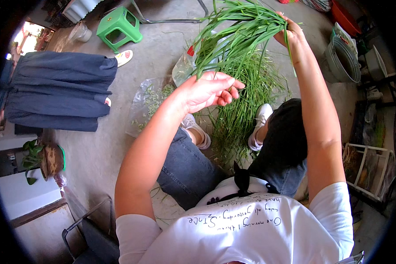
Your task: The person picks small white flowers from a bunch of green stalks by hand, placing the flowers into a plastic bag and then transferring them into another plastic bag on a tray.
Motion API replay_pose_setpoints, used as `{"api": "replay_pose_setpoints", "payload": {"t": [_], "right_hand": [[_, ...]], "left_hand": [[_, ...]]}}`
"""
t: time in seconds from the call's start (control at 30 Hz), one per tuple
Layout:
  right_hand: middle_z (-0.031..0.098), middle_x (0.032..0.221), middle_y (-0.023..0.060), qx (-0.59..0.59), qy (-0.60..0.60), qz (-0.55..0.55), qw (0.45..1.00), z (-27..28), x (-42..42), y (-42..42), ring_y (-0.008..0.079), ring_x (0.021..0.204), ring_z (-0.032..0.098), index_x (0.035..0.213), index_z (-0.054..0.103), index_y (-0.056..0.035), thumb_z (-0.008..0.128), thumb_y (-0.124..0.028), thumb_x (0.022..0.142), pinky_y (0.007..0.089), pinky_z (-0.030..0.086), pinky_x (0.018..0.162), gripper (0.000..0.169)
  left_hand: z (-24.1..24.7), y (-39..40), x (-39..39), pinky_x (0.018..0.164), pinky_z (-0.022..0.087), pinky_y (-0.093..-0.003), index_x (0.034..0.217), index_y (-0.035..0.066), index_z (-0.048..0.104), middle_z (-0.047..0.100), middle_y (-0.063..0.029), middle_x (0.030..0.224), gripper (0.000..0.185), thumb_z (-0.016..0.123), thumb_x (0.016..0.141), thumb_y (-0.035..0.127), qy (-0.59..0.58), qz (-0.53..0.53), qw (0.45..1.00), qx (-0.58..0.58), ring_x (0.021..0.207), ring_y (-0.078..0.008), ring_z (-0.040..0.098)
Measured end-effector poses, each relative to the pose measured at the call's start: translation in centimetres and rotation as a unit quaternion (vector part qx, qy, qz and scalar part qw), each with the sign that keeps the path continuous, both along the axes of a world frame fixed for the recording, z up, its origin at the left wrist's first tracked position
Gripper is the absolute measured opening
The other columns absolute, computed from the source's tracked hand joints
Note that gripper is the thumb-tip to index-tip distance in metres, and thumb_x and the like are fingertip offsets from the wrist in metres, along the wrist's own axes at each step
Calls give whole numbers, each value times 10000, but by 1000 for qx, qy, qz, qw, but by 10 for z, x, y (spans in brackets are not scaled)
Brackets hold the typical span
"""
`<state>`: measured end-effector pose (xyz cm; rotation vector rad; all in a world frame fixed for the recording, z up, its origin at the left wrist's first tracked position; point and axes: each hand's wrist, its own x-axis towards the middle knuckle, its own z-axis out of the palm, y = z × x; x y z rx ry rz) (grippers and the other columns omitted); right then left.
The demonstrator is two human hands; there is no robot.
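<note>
My right hand (291,32) is raised at the upper right, closed around one end of a bunch of long flat green leaves (241,31) that look like garlic chives. From that grip the leaves fan out to the left and droop. Below their tips is my left hand (214,90), its fingers loosely curled and nothing plainly held. A heap of thin green blades (250,85) lies on the floor between my feet, partly hidden by the bunch and my left hand. Left of it, white-green flower heads (156,100) rest on a clear plastic sheet or bag (135,114).
Another clear plastic bag (181,69) stands beside the heap. A person in a dark skirt (59,90) is at the left, near a green plastic stool (118,28). Metal tubs (343,59) stand at the right, a black chair (92,237) at lower left.
</note>
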<state>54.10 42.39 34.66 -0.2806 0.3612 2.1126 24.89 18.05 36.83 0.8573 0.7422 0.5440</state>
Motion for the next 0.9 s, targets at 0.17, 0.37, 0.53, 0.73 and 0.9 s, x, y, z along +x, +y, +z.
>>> {"api": "replay_pose_setpoints", "payload": {"t": [0.17,0.37,0.53,0.73,0.9], "right_hand": [[522,689,88,0,-50,-52,997,-4,17,11,182,616,541,796,477,14,434,-66,918,317,518,603,153],[536,692,89,1,-88,-75,993,0,18,12,188,607,550,809,495,22,433,-56,910,321,531,609,142],[538,680,88,41,-63,-51,996,-15,7,11,185,577,550,822,494,32,420,-65,921,336,538,597,157],[482,651,58,16,-83,-51,995,27,-26,-33,158,581,513,768,448,1,393,-39,918,298,517,611,165],[424,600,24,118,63,14,991,36,-16,-39,133,534,444,683,399,-76,407,-176,965,286,438,554,299]], "left_hand": [[5,0,2,634,396,-200,1131,-5,590,581,6,784,302,569,923,212,77,10,997,25,670,-70,490],[15,-3,7,553,378,-201,1075,0,615,550,13,668,252,491,889,115,96,27,995,23,585,-66,463],[20,-4,10,496,376,-197,988,6,651,544,6,611,257,444,845,60,161,53,983,68,532,-63,456],[12,-18,3,521,426,-194,1165,26,603,652,-72,895,332,446,873,37,205,-23,974,96,562,-61,506],[16,-21,2,543,461,-224,1312,70,520,604,-106,1171,426,506,886,72,248,-4,959,137,578,-68,524]]}}
